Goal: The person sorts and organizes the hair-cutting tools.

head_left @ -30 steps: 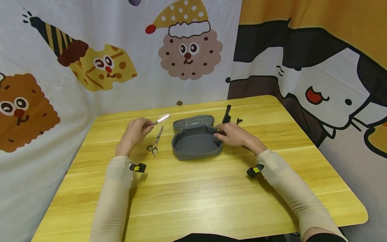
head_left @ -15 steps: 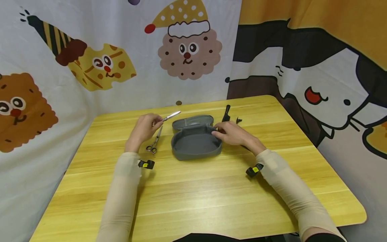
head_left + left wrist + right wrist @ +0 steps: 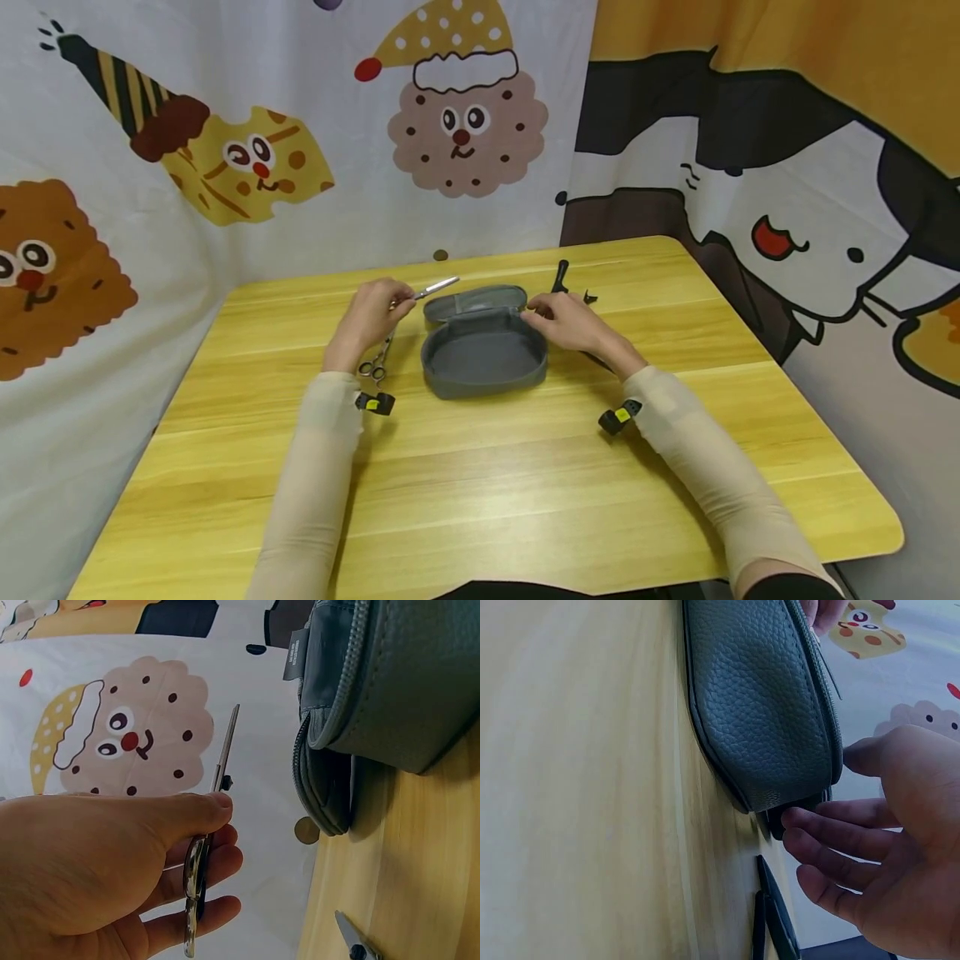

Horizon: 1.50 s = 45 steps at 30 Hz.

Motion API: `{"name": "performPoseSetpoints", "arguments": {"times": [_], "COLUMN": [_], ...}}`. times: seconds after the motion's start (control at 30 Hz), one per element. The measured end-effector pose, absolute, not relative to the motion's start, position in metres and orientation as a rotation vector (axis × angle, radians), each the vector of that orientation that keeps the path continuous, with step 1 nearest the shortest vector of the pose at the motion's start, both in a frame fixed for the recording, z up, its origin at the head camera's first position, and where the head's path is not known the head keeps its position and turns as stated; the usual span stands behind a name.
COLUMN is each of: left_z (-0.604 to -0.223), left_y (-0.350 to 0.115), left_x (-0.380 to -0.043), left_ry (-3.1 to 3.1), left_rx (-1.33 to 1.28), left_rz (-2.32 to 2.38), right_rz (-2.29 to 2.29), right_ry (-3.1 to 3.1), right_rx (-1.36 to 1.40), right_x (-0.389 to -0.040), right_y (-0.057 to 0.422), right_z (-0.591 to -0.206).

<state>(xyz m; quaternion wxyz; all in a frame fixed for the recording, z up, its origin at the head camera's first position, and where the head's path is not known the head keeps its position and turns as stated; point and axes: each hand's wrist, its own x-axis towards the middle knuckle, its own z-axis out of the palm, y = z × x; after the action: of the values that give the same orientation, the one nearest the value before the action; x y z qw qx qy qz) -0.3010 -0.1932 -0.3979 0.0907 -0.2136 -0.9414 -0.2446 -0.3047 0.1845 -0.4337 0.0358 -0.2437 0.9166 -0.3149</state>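
Left hand (image 3: 367, 321): fingers bent, pinching the held scissors (image 3: 193, 879) near the pivot with thumb and fingertips; over the last second it has moved rightward.
Held scissors: raised off the table (image 3: 487, 483), blades pointing up and right; their tip now hangs just beside the lid (image 3: 480, 302), where it was well apart.
Pouch (image 3: 483, 383): on the table between both hands, lid folded back, mouth facing up; its place barely changes.
Gap to pouch: narrower now, so the carrying step seems well along, though the held scissors remain outside.
Right hand (image 3: 576, 325): thumb at the rim, other fingers bent near the rear corner; it has shifted slightly, and appears to pinch the pouch lightly, probably steadying it.
Loose scissors (image 3: 378, 360): lying left of the pouch, now partly covered by the left hand.
Black tool (image 3: 561, 275) and clip (image 3: 590, 298): beyond the right hand, untouched.
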Motion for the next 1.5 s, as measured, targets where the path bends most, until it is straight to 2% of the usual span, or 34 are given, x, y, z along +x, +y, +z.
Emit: {"name": "performPoseSetpoints", "arguments": {"times": [0.63,1.5], "left_z": [-0.416,-0.407], "left_y": [-0.203,-0.210], "left_x": [-0.317,-0.327], "left_ry": [-2.909,-3.072], "left_rx": [-0.588,-0.604], "left_rz": [-0.680,-0.666], "right_rz": [-0.991,-0.994], "right_ry": [2.826,2.824], "right_rx": [-0.752,-0.854], "right_x": [-0.316,-0.320], "right_y": [0.177,0.179], "right_z": [-0.442,-0.445]}}
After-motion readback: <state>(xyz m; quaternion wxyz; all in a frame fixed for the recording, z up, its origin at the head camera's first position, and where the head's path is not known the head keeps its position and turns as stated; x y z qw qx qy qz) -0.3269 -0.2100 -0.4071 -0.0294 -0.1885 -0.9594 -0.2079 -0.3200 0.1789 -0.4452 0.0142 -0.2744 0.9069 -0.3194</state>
